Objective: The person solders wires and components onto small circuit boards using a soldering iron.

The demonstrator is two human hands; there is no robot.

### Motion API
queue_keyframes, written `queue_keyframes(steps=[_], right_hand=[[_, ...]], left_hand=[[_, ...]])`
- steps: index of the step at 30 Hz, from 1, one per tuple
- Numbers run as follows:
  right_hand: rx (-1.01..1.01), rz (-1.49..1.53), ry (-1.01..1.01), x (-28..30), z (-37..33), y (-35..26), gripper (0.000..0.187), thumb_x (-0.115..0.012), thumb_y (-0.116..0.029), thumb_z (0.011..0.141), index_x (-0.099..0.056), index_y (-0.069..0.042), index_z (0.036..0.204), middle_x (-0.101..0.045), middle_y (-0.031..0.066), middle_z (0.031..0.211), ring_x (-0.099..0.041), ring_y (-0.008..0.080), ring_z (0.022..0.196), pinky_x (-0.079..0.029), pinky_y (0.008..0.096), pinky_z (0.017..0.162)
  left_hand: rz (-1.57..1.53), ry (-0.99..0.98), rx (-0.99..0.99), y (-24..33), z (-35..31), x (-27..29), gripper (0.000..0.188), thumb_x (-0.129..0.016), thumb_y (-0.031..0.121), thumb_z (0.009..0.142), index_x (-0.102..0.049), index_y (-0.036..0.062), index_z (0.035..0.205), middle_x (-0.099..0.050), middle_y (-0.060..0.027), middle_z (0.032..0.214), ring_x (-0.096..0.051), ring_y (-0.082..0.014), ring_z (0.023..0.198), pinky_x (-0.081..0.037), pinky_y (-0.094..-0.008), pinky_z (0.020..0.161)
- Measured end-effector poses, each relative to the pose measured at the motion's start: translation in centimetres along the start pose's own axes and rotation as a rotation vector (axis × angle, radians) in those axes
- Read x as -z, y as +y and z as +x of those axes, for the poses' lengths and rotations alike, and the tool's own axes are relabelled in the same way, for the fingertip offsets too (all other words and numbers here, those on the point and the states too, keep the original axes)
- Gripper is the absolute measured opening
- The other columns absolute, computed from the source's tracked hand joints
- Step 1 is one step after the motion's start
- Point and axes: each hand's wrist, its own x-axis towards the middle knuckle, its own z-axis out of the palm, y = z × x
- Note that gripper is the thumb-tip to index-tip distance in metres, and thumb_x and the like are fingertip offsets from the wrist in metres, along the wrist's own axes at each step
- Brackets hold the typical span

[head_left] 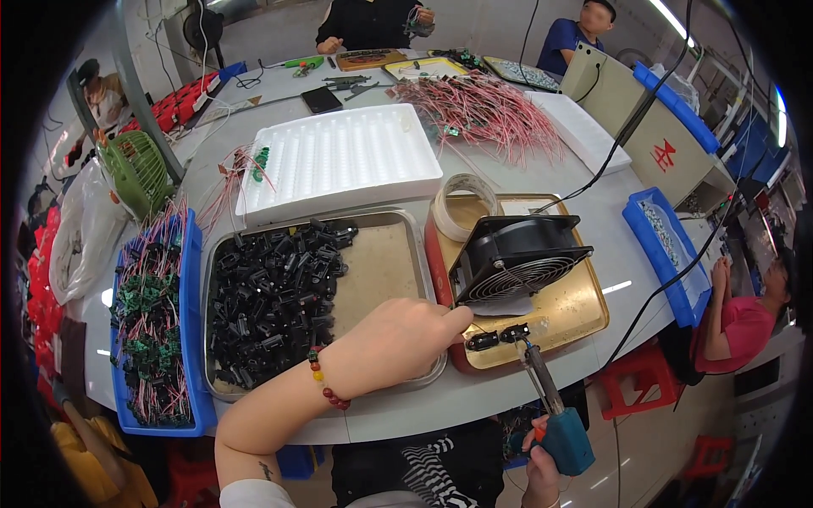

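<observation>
My right hand [542, 466] grips the teal handle of a soldering gun [566, 440] at the table's front edge. Its metal tip points up and meets one of two small black plastic parts [513, 333] lying on the near rim of a gold-coloured tin lid [584, 313]. My left hand [406, 334] reaches in from the left, its fingers pinched together beside the other black part [483, 341]. What those fingers hold is too small to make out. Just behind the parts, a black square fan [521, 262] stands tilted on the tin.
Left of the tin, a metal tray [398, 220] holds many black plastic parts. Beyond it lies a white foam tray [339, 152], with red-and-white wires [483, 110] behind. A blue bin [199, 339] of wired green boards stands left. Black cables [631, 127] hang at right; other people sit around.
</observation>
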Motion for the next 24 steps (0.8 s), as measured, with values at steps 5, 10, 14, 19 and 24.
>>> queue_keyframes(steps=[5, 10, 14, 19, 24], right_hand=[[-0.006, -0.004, 0.003, 0.07, -0.04, -0.01, 0.049, -0.072, -0.020, 0.072, -0.054, 0.006, 0.109, -0.058, 0.0155, 0.102, -0.057, 0.0170, 0.071, -0.047, 0.0269, 0.062], [0.006, -0.007, 0.002, 0.34, -0.05, 0.40, 0.050, -0.072, -0.020, 0.072, -0.054, 0.006, 0.110, -0.058, 0.0156, 0.101, -0.057, 0.0169, 0.071, -0.047, 0.0269, 0.062], [-0.003, -0.010, 0.018, 0.46, 0.01, 0.38, 0.053, -0.074, -0.019, 0.070, -0.051, 0.006, 0.111, -0.059, 0.0162, 0.100, -0.058, 0.0169, 0.069, -0.047, 0.0265, 0.061], [-0.015, 0.014, 0.029, 0.46, 0.08, 0.63, 0.056, -0.075, -0.018, 0.069, -0.049, 0.006, 0.112, -0.060, 0.0170, 0.099, -0.058, 0.0169, 0.068, -0.048, 0.0263, 0.060], [-0.014, 0.026, 0.038, 0.56, -0.03, 0.78, 0.056, -0.076, -0.017, 0.069, -0.049, 0.006, 0.112, -0.060, 0.0172, 0.099, -0.058, 0.0169, 0.068, -0.048, 0.0266, 0.061]], left_hand=[[-0.049, -0.050, 0.034, 0.00, -0.04, 0.26, 0.016, -0.062, 0.015, 0.083, -0.052, 0.0028, 0.085, -0.059, -0.0139, 0.064, -0.060, -0.0325, 0.060, -0.047, -0.0402, 0.054], [-0.046, -0.080, 0.035, -0.20, -0.10, 0.44, 0.015, -0.061, 0.014, 0.082, -0.052, 0.0025, 0.085, -0.059, -0.0140, 0.068, -0.060, -0.0328, 0.063, -0.048, -0.0404, 0.056], [-0.054, -0.088, 0.052, 0.10, 0.18, 0.70, 0.013, -0.060, 0.013, 0.084, -0.052, 0.0022, 0.086, -0.060, -0.0144, 0.072, -0.060, -0.0341, 0.065, -0.048, -0.0415, 0.057], [-0.140, -0.049, 0.053, -0.14, 0.11, 0.34, 0.012, -0.059, 0.011, 0.085, -0.052, 0.0020, 0.087, -0.060, -0.0147, 0.073, -0.059, -0.0350, 0.066, -0.047, -0.0422, 0.058], [-0.162, -0.046, 0.064, -0.19, 0.12, 0.10, 0.011, -0.059, 0.011, 0.084, -0.053, 0.0022, 0.087, -0.060, -0.0149, 0.073, -0.059, -0.0349, 0.066, -0.047, -0.0423, 0.058]])
